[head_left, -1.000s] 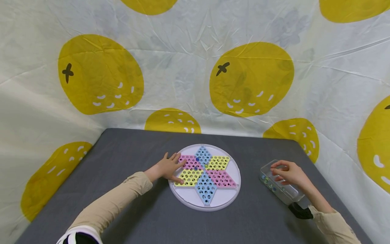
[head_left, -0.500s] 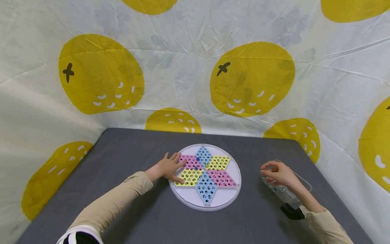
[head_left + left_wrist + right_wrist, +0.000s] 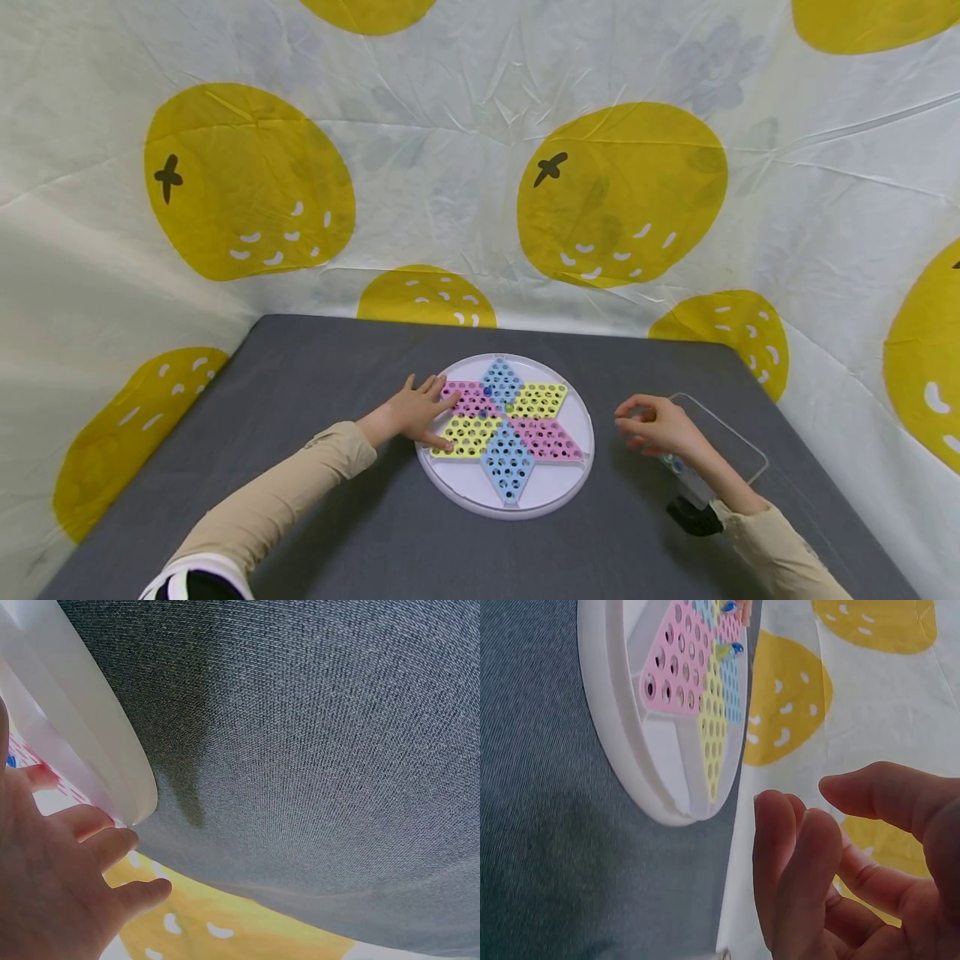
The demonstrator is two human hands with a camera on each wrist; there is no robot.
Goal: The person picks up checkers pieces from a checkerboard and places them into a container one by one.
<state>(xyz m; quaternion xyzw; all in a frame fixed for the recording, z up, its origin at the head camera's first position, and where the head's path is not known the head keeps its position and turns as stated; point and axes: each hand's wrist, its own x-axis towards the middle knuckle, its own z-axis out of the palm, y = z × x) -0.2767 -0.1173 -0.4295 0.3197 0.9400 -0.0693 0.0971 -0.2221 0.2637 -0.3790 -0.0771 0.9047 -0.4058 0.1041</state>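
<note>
The round white Chinese checkers board (image 3: 555, 486) has a star of pink, yellow and blue perforated sections. My left hand (image 3: 415, 411) rests at its left side, fingers spread and touching the board. In the left wrist view, that hand's fingers reach over the white rim (image 3: 120, 750). My right hand (image 3: 660, 427) hovers between the board and a clear plastic box (image 3: 750, 454). Its fingers are bent, with a gap before the thumb (image 3: 885, 791); no marble shows, but part of the grip is hidden. A blue marble (image 3: 487, 391) and a yellow-green marble (image 3: 509, 408) sit on the board.
Dark grey cloth covers the table (image 3: 337, 525). Another blue marble (image 3: 482, 413) sits near the star's middle. Several marbles (image 3: 674, 464) show in the box, partly behind the right hand. A curtain with yellow fruit prints (image 3: 622, 196) hangs behind and beside the table.
My right hand has moved left from above the clear box toward the board, its fingers staying bent. The left hand and the board marbles keep their places.
</note>
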